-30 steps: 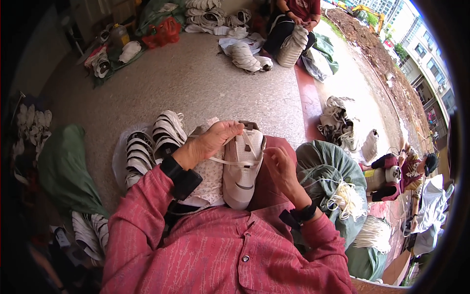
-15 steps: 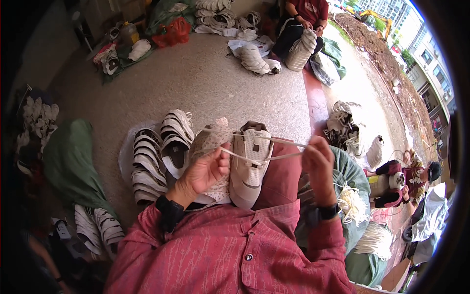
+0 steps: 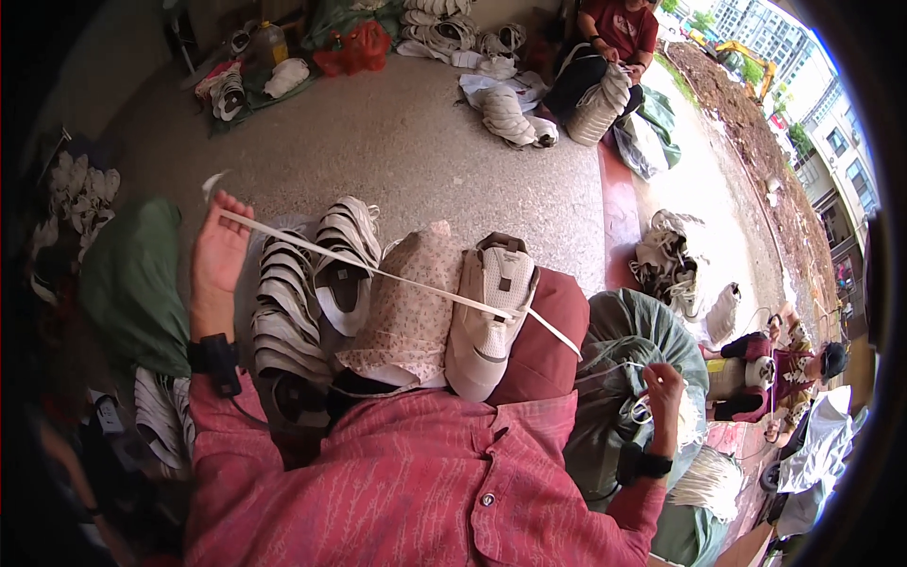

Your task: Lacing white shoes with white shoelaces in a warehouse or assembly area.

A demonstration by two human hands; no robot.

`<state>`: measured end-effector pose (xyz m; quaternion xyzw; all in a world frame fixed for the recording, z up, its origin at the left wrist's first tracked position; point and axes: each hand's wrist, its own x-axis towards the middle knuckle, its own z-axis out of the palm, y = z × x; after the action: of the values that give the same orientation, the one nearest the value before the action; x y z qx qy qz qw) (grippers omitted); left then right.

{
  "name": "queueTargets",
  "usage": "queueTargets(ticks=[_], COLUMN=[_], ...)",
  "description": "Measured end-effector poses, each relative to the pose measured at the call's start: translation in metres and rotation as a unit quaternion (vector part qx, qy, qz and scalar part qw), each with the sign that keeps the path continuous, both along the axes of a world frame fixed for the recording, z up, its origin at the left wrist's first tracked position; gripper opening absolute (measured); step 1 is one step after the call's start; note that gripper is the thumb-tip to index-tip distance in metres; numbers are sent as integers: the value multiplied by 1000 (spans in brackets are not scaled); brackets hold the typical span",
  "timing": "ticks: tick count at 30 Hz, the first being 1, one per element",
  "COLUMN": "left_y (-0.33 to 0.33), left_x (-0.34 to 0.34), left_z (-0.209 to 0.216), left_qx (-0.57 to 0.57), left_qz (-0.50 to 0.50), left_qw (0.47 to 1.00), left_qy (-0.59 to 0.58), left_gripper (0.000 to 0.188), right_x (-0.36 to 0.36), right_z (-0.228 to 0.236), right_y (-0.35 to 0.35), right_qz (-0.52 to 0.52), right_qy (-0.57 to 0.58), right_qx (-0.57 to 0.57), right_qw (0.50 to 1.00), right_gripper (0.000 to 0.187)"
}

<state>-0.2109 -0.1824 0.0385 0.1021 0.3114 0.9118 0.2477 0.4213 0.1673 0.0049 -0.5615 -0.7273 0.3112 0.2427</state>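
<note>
Pale shoe (image 3: pixel 484 345) rests on the person's right thigh, toe toward the body, heel opening facing away. Take it as the landmark.

Left hand (image 3: pixel 219 260): raised, well out to the left of the shoe, gripping a flat whitish lace (image 3: pixel 406 281) near the fingertips. Lace runs taut from there to the shoe, over the patterned cloth (image 3: pixel 406 312) just left of it.

Right hand (image 3: pixel 664 380): right of the shoe, well apart, fingers curled, in front of a green sack (image 3: pixel 624 321). Cannot tell whether anything is held. A short lace tail sticks out on the shoe's right side, its tip apart from this hand.

Progress, as judged: lace appears threaded low on the shoe, toward the toe. Perforated tongue above that crossing shows no lace, so the upper part seems not yet laced; no knot seen. Eyelets too small to count.

Left of the shoe, beyond the cloth: nested shoes (image 3: pixel 283 307) in rows on the floor (image 3: pixel 397 132), their lacing hard to judge.
</note>
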Motion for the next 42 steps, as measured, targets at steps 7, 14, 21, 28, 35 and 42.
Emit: queueTargets(ticks=[7, 14, 21, 28, 35, 42], left_y=[-34, -44, -61, 49, 140, 157], left_x=[27, 131, 102, 106, 193, 200], left_z=[111, 216, 208, 65, -20, -32], left_qx=[258, 300, 82, -387, -400, -410], left_qz=[-221, -316, -31, -86, -259, -191], left_qw=[929, 822, 956, 818, 668, 640], left_qy=[144, 367, 281, 417, 572, 621], left_gripper=[26, 23, 27, 23, 28, 30], right_x=[-178, -253, -259, -250, -246, -248], right_z=[32, 43, 33, 35, 29, 29], right_y=[-24, -24, -24, -45, -51, -54], right_qz=[380, 630, 589, 567, 519, 466], right_qy=[6, -19, 57, 41, 82, 118], right_qx=[74, 126, 77, 90, -58, -149], right_qw=[922, 766, 803, 818, 849, 864], right_gripper=[15, 13, 11, 12, 19, 18])
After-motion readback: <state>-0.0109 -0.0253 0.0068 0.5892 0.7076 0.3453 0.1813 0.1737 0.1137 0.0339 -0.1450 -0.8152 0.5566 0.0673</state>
